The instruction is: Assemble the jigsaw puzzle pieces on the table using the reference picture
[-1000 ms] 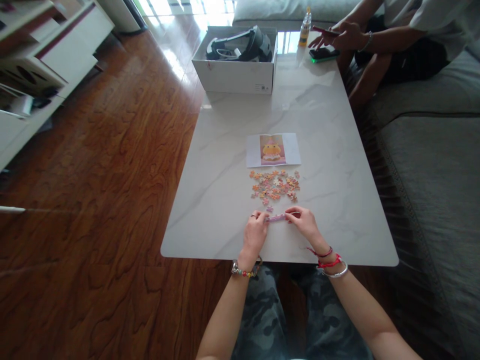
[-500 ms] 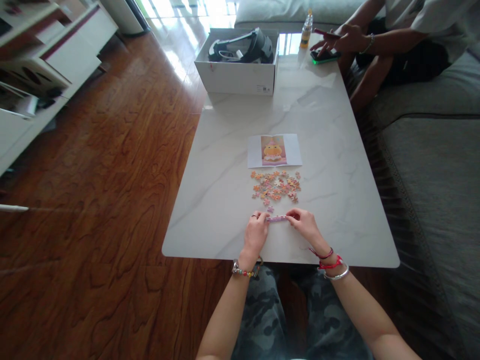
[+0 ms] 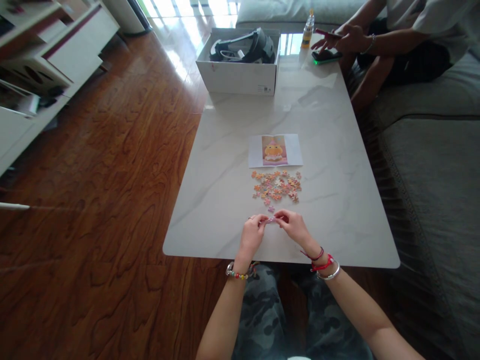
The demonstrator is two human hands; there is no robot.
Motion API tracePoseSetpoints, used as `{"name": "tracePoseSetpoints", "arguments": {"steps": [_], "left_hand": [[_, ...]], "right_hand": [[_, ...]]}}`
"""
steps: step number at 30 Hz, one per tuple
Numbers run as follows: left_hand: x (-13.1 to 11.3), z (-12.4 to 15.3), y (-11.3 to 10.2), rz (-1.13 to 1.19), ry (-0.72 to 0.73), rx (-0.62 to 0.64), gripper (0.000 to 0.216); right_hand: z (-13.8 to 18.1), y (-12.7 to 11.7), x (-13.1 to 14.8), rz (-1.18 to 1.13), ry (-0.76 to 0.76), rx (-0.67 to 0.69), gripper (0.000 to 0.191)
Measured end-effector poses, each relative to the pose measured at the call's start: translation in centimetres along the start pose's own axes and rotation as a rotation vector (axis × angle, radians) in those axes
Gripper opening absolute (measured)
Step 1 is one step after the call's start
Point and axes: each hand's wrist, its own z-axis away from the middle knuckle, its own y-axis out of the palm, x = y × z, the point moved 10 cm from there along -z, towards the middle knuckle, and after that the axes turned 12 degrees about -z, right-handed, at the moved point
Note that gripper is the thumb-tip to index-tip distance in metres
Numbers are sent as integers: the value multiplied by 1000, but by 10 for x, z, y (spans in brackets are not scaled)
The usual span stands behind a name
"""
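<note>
Close to the table's near edge, my left hand and my right hand pinch a small strip of joined pinkish-purple puzzle pieces between them. Fingers cover both of its ends, so its full length is hidden. Just beyond my fingertips lies one loose purple puzzle piece. Past that, a spread of loose orange, yellow and pink puzzle pieces covers a patch of the tabletop. Behind them is a creased white sheet with a printed picture of a yellow figure in a party hat.
A white box holding a dark strapped headset stands at the far end of the marble-look table. Beside it are a bottle and a dark phone. Another person's hands hold a phone at far right, by the grey sofa.
My right hand has moved left, closer to my left hand, and less of the purple strip shows between them. The left hand has shifted slightly left.
</note>
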Motion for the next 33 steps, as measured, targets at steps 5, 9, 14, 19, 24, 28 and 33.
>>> {"name": "tracePoseSetpoints", "arguments": {"steps": [5,9,14,19,24,28,33], "left_hand": [[14,-4,-7,-92,-74,-23,15],[12,-5,-3,-179,-88,33,15],[8,-5,-3,-270,-84,27,15],[9,-3,-8,-352,-110,-12,17],[3,-1,-7,-327,-77,-36,20],[-14,-1,-4,-310,25,-82,21],[-27,-3,6,-314,53,-86,17]], "right_hand": [[2,-4,11,237,-176,2,17],[4,6,11,328,-228,74,20],[4,8,11,382,-234,76,13],[3,6,9,359,-221,79,9],[3,2,6,320,-216,77,11],[2,-2,3,301,-199,64,12],[0,-4,1,291,-190,63,12]]}}
